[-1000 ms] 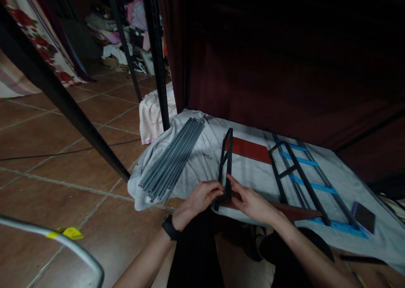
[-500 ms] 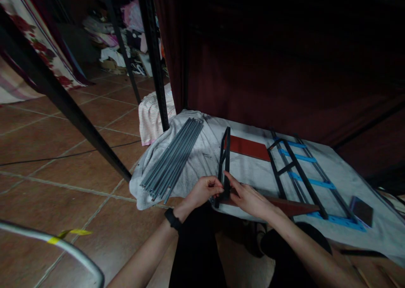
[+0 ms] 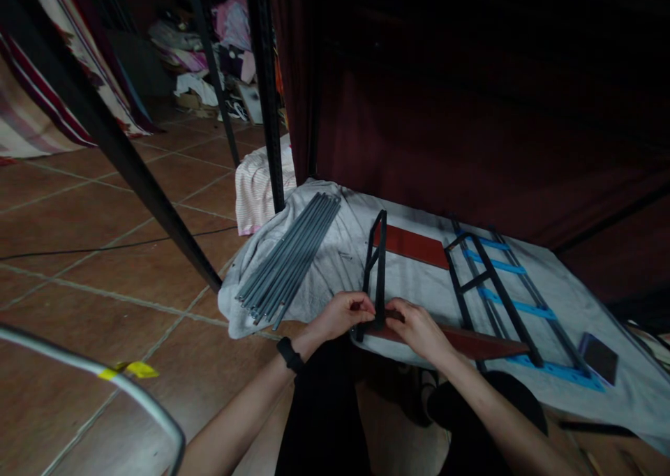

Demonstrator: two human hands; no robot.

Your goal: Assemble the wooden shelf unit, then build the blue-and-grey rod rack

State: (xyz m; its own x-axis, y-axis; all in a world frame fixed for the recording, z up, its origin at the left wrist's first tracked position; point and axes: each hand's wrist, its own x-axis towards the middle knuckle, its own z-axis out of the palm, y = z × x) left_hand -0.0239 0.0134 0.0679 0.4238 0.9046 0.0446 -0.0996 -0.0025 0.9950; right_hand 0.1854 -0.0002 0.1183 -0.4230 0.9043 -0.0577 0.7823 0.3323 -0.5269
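My left hand (image 3: 348,314), with a dark watch on its wrist, pinches at the near lower end of a black metal frame (image 3: 382,266) standing on the cloth. Whatever its fingertips hold is too small to make out. On the other side of that frame, my right hand (image 3: 416,328) has its fingers curled around the end of a reddish-brown board (image 3: 471,343). This board runs from the first frame to a second black frame (image 3: 489,273) on the right. Behind it, a red-orange panel (image 3: 413,246) lies between the two frames.
Grey metal rods (image 3: 293,256) lie in a bundle on the grey cloth (image 3: 340,232). Blue crosspieces with dark rods (image 3: 518,301) and a phone (image 3: 599,359) lie to the right. A black post (image 3: 151,197) and a white curved tube (image 3: 130,385) stand left.
My right hand has gone from an extended index finger along the frame to curled fingers at the board's end. My left hand stays at the frame's lower end. The view has shifted slightly.
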